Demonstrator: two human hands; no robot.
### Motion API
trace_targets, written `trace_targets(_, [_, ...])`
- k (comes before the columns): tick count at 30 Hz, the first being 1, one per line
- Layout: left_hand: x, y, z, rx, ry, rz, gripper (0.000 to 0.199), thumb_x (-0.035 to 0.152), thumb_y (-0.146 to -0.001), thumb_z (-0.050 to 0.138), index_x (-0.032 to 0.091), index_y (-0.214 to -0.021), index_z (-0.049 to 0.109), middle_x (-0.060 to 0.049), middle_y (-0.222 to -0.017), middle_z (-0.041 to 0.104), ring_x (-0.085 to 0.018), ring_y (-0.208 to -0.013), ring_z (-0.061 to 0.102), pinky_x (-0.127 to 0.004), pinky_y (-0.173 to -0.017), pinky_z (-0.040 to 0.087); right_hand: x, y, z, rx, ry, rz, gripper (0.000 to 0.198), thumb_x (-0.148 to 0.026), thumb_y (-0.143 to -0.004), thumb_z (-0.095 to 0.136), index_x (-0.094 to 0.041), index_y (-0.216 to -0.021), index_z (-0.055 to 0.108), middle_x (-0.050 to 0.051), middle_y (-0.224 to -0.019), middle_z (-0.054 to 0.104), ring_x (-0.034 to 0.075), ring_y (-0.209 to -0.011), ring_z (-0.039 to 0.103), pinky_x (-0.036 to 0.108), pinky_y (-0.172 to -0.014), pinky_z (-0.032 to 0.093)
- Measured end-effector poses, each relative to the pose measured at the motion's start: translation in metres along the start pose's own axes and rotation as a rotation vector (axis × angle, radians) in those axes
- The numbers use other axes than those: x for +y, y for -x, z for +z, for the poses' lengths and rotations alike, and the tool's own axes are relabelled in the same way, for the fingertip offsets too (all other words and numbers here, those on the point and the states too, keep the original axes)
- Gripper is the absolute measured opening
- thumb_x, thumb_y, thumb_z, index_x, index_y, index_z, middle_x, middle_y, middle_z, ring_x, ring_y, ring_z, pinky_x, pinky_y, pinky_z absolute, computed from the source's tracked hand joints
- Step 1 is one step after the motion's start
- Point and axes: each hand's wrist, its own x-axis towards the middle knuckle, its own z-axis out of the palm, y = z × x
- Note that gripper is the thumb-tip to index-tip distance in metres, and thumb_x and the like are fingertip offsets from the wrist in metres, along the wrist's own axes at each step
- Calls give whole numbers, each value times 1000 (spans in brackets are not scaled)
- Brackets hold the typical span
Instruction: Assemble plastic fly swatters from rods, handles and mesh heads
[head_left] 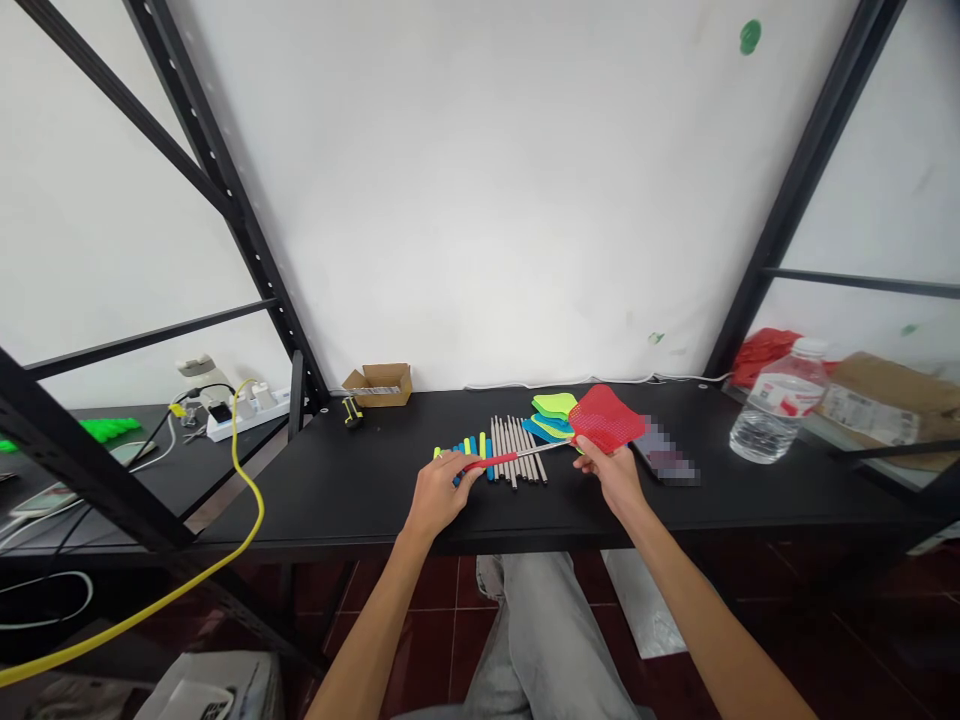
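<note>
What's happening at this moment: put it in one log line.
left hand: holding red handle | right hand: gripping at base of red mesh head | gray rods: lying side by side on black table

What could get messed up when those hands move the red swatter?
The red swatter might knock the blurred flat thing beside the right hand. Also, grey sticks lie side by side below its handle, so the left hand could perhaps scatter them.
</note>
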Motion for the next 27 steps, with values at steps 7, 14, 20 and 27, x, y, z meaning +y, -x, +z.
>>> trace_targets(7, [4, -1, -2, 6, -35, 67, 23, 34, -97, 53, 22, -103, 71, -5, -91, 74, -18, -84, 66, -31, -79, 52, 4, 10, 0, 63, 95, -56, 38, -48, -72, 78, -12, -86, 74, 11, -84, 74, 14, -51, 61, 25, -47, 46])
trace_targets(14, [1, -1, 1, 36, -54, 113, 21, 31, -96, 55, 22, -101, 72, -4, -93, 75, -18, -83, 66, -31, -77, 52, 2, 11, 2, 48, 144, -48, 38, -49, -73, 76, -12, -86, 74, 11, -84, 75, 12, -48, 60, 24, -46, 45])
trace_targets(20, [2, 0, 1, 32, -69, 125, 22, 31, -96, 54, 21, -100, 73, -5, -90, 75, -18, -81, 66, -31, -74, 52, 0, 12, 3, 26, 162, -50, 39, -49, -74, 76, -12, -83, 75, 11, -80, 74, 13, -47, 60, 25, -46, 45])
trace_targets(27, [0, 0, 3, 18, -73, 123, 23, 31, -97, 52, 21, -100, 73, -5, -88, 74, -18, -80, 65, -31, -73, 51, 3, 9, 2, -1, 167, -52, 38, -49, -74, 75, -13, -86, 75, 11, -85, 75, 13, -49, 62, 24, -46, 45])
